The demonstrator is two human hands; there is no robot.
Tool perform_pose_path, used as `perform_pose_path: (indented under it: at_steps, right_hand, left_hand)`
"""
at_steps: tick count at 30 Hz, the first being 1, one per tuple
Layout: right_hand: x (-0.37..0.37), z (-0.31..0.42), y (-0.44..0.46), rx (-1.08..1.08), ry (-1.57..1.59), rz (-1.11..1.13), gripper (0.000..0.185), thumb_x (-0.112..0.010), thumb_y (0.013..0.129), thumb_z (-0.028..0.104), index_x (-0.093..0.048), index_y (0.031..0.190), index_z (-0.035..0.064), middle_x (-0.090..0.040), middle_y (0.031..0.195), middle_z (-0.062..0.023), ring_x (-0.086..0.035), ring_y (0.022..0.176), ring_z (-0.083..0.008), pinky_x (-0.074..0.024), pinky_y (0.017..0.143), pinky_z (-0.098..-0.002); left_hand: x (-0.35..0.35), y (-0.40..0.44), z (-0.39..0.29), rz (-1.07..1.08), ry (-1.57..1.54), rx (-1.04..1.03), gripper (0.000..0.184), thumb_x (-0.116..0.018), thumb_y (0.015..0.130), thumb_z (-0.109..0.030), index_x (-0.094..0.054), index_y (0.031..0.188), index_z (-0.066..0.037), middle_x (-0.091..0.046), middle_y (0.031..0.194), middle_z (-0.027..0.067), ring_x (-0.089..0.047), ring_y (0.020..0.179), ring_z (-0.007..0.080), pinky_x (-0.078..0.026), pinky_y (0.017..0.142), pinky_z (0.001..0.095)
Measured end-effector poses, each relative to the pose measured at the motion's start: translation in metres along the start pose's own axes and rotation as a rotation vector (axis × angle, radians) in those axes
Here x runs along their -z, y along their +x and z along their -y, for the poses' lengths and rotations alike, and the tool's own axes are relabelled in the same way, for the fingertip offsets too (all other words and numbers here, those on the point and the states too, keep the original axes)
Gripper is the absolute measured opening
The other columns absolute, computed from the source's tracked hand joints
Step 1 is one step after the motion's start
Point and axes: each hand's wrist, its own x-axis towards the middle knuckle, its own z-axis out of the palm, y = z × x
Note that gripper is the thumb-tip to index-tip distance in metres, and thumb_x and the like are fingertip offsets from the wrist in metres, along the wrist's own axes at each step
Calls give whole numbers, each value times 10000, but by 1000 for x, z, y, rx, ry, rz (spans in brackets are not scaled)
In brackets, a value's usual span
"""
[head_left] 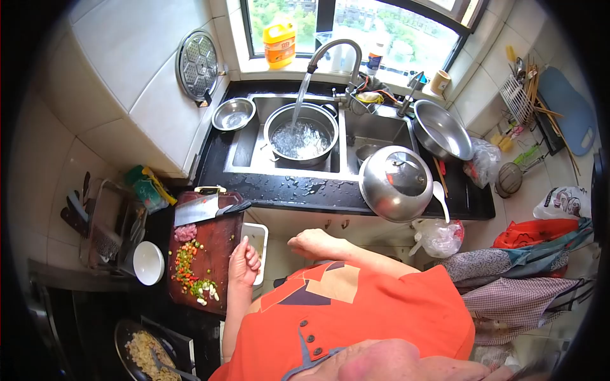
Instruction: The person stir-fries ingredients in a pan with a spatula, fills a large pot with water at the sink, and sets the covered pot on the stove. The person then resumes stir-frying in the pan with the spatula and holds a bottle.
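My left hand (pixel 244 261) is loosely curled with nothing visible in it, just off the right edge of the wooden cutting board (pixel 220 260). On the board lie a cleaver (pixel 196 209), a black-handled knife (pixel 234 208), a pink heap of minced meat (pixel 185 233) and chopped peppers (pixel 184 263) with pale sliced pieces. My right hand (pixel 309 243) hangs in front of the counter, fingers bent together and holding nothing I can see. From the faucet (pixel 337 44), water runs into a steel pot (pixel 271 130) in the left sink basin.
A domed lid (pixel 387 190) rests on the counter's front right, near a white spoon (pixel 440 195) and a large steel basin (pixel 443 130). At lower left, a pan (pixel 121 343) holds fried rice, with a white bowl (pixel 148 263) above it. A white bin (pixel 260 232) stands below the board.
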Motion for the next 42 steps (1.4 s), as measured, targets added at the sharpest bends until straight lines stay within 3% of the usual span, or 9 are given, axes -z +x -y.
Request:
perform_pose_path:
  at_steps: [3, 5, 8, 13, 18, 21, 24, 28, 42]
  right_hand:
    - [1, 1, 0, 26, 89, -39, 208, -571, 859, 168, -605, 1017, 38, -637, 856, -196, -611, 820, -387, -502, 693, -471]
    - [7, -4, 2, 90, 123, -151, 96, -566, 812, 111, -553, 798, 17, -605, 728, -194, -605, 748, -395, -489, 658, -485]
    - [22, -14, 6, 66, 19, -43, 167, -557, 863, 190, -587, 919, 36, -627, 797, -189, -604, 796, -398, -492, 686, -479]
    - [13, -35, -13, -9, 14, -187, 130, -558, 822, 149, -585, 805, 22, -614, 738, -192, -618, 749, -386, -488, 657, -485]
    - [-25, 3, -97, -236, 103, -322, 215, -566, 872, 193, -609, 1027, 50, -639, 833, -176, -615, 819, -362, -494, 708, -463]
    - [-73, 36, -156, -415, 113, -475, 217, -572, 873, 207, -607, 1023, 54, -650, 845, -154, -622, 834, -348, -500, 728, -441]
    - [-114, 72, -207, -569, 186, -623, 189, -573, 871, 210, -589, 944, 37, -630, 805, -153, -610, 823, -358, -488, 699, -461]
    - [-151, 126, -265, -732, 221, -766, 173, -567, 868, 191, -579, 899, 21, -613, 791, -166, -600, 805, -373, -480, 676, -474]
    - [-284, 226, -459, -846, 211, -840, 188, -587, 847, 203, -557, 838, 18, -606, 747, -176, -604, 759, -385, -494, 653, -486]
  left_hand:
    - [0, 4, -3, 52, -31, -15, 297, -592, 921, -264, -485, 673, -140, -388, 532, -41, -338, 400, 68, -251, 353, 215]
    - [-5, 6, -7, 57, -5, -15, 295, -573, 923, -254, -459, 674, -144, -366, 530, -41, -325, 403, 71, -241, 359, 220]
    - [-21, 14, -11, -11, 45, -10, 270, -546, 920, -252, -440, 695, -147, -354, 539, -38, -312, 408, 77, -242, 368, 226]
    - [-60, 32, 8, 23, 230, 36, 252, -580, 921, -262, -496, 718, -139, -420, 564, -32, -370, 430, 82, -254, 391, 231]
    - [-79, 34, 44, 206, 425, 171, 228, -580, 921, -270, -529, 748, -130, -457, 577, -34, -392, 434, 81, -266, 398, 225]
    - [-85, 36, 77, 350, 553, 333, 186, -558, 929, -258, -609, 998, -93, -511, 659, -40, -393, 463, 56, -283, 418, 210]
    - [-99, 10, 115, 468, 646, 442, 342, -579, 911, -204, -537, 1231, -90, -561, 744, -42, -440, 514, 54, -302, 430, 198]
    - [-103, -25, 171, 452, 657, 576, 456, -622, 848, -47, -509, 1284, -114, -573, 784, -47, -517, 600, 59, -386, 468, 181]
    - [-53, -179, 356, 561, 710, 691, 511, -543, 835, 20, -448, 1328, -77, -557, 809, -9, -554, 667, 100, -500, 632, 249]
